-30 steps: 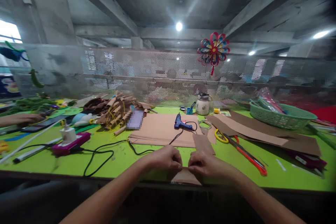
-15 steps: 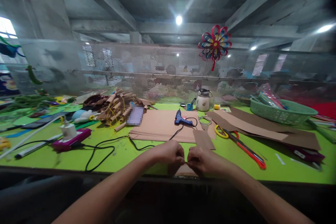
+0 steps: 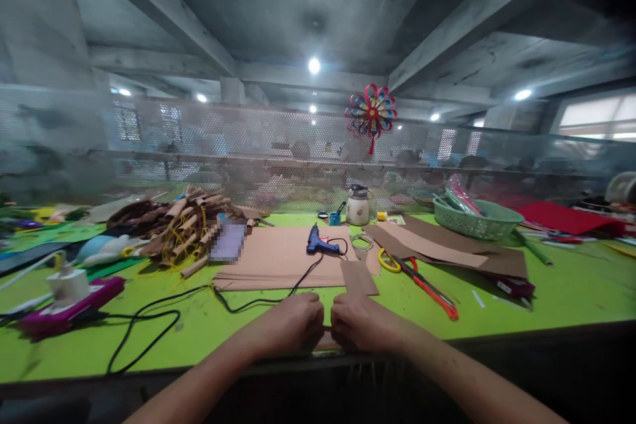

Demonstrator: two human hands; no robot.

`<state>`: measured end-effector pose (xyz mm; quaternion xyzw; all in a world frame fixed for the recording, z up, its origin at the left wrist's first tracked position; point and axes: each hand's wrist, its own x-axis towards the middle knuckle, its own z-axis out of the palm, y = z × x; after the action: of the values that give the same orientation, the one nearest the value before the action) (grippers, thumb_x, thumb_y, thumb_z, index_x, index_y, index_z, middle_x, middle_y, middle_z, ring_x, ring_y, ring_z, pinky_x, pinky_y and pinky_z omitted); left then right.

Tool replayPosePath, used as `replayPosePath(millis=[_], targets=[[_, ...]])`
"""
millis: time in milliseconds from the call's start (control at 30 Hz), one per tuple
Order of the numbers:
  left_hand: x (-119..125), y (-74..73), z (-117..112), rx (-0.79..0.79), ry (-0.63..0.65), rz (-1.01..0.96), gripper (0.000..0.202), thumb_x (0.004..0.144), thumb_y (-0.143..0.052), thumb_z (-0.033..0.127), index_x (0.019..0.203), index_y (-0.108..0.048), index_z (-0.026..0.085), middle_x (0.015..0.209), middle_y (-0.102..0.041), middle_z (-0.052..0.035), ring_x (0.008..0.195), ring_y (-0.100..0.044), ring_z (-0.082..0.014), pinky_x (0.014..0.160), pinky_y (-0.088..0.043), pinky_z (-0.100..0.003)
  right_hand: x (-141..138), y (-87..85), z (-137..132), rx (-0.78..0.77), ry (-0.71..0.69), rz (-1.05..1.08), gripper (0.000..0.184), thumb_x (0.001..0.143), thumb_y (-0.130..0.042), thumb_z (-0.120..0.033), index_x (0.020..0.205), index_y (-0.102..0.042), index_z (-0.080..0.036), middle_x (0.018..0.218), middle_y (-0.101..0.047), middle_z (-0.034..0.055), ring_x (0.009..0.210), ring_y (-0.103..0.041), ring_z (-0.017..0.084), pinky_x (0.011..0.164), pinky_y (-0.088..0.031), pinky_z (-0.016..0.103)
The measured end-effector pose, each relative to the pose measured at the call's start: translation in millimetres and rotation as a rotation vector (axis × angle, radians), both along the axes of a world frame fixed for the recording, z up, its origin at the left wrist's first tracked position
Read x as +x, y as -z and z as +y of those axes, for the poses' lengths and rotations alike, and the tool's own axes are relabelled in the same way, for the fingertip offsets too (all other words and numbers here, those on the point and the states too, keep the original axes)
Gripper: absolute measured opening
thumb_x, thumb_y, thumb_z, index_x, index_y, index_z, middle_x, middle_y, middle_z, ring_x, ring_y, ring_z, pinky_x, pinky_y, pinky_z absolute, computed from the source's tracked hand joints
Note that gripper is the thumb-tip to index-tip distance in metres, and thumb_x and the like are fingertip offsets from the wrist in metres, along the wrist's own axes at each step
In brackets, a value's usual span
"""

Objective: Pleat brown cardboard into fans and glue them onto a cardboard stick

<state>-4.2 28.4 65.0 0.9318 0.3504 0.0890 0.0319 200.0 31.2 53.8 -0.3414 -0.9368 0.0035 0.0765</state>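
Note:
At the front edge of the table, my left hand and my right hand face each other with curled fingers. Both grip a strip of brown cardboard, mostly hidden beneath them; its narrow edge shows in the gap between the fists. A small brown cardboard piece lies just beyond my right hand. Behind it a stack of tan cardboard sheets carries a blue glue gun, its black cord running left. To the right rest a yellow-looped handle and an orange-and-black tool.
At left are a purple power strip with a white plug and a heap of brown paper rolls. A jar stands at the back. Long brown sheets and a green basket occupy the right.
The view has turned right and tilted up, so the table's things appear further left and lower. My hands stay together on the cardboard strip, with fingers curled further over it.

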Motion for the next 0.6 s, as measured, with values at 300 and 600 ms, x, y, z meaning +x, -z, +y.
replayPosePath(millis=[300,600], targets=[[-3,11.5,3,0.008,0.006,-0.082,0.010,0.080,-0.047,0.015,0.074,-0.054,0.017,0.080,-0.053,-0.0017,0.068,-0.048,-0.0119,0.058,-0.032,-0.023,-2,-0.5,-2,0.116,-0.035,-0.090,0.016,0.086,-0.051,-0.022,0.078,-0.063,-0.013,0.081,-0.060,0.0063,0.068,-0.050,0.013,0.055,-0.027,0.025],[3,14.1,6,0.000,0.025,-0.099,0.018,0.087,-0.045,0.019,0.071,-0.052,0.016,0.076,-0.052,-0.0025,0.067,-0.047,-0.0128,0.059,-0.034,-0.024,-7,-10.9,-5,0.072,-0.013,-0.143,0.018,0.088,-0.049,-0.020,0.081,-0.063,-0.012,0.081,-0.060,0.0074,0.068,-0.053,0.014,0.057,-0.028,0.025]])
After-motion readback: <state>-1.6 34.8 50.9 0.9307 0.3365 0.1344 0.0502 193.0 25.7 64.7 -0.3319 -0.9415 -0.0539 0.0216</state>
